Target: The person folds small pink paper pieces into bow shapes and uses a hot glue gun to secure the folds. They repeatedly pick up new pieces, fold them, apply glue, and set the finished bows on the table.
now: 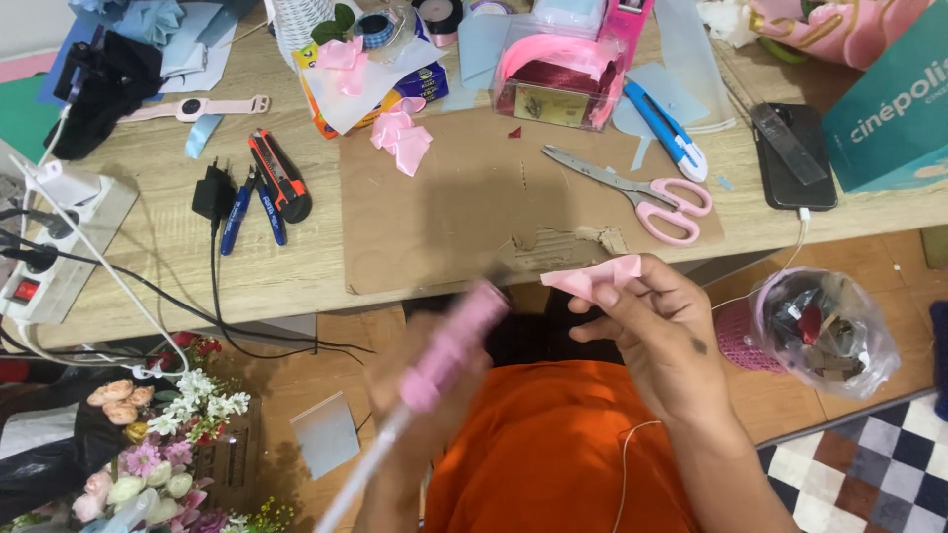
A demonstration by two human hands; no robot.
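Cluttered wooden desk [296,266], hands working below its front edge
Right hand [662,336] pinches folded pink satin ribbon [592,276]; blurred left hand [425,395] grips pink glue gun [449,345], which might scorch nearby fingertips

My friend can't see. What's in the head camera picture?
A person's right hand pinches a folded piece of pink ribbon, while the blurred left hand holds a pink glue gun. Beyond them, a wooden table holds pink-handled scissors, a brown cardboard sheet and more ribbon bits.
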